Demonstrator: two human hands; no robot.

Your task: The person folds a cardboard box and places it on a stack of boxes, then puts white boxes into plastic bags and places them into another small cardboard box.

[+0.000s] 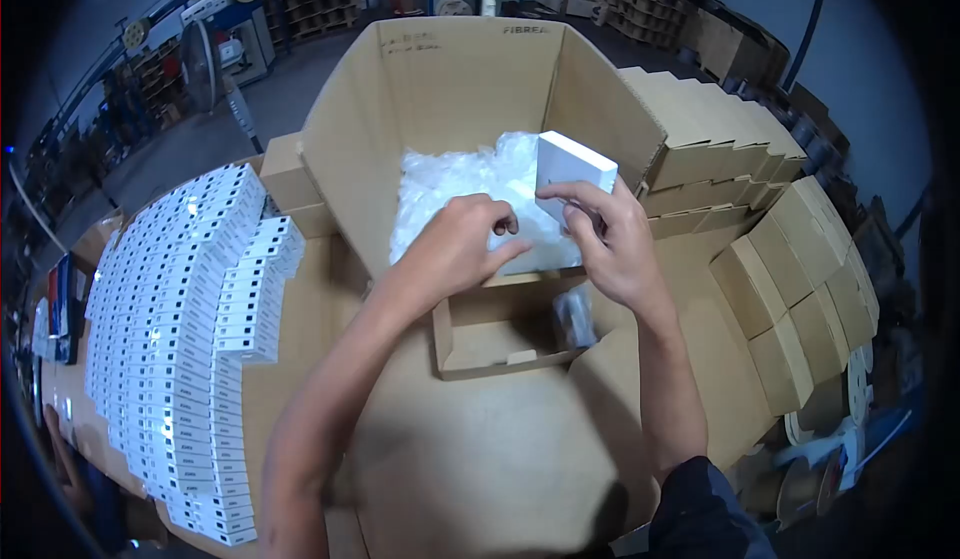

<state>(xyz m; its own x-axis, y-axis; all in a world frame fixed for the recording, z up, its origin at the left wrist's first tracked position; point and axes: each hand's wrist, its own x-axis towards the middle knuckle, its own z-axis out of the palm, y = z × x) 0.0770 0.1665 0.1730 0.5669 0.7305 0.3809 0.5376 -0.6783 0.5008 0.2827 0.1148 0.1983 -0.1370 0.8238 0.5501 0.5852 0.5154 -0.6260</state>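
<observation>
My right hand [610,224] grips a thin white box [572,164], held up over the front of a large open carton [470,69]. My left hand [462,244] is beside it to the left, fingers curled and thumb apart, with nothing visible in it. Behind both hands, clear plastic-bagged items [450,184] fill the bottom of the large carton. Just below the hands stands a small open cardboard box [475,364]. At its right end is a plastic-wrapped item [574,319]; part of the box's inside is hidden by my hands.
Stacked rows of white boxes [170,329] cover the left side of the cardboard-topped table [450,459]. Folded brown cartons [700,139] are stacked at the right, with more small cartons [800,299] nearer me. A fan [203,69] stands beyond at left.
</observation>
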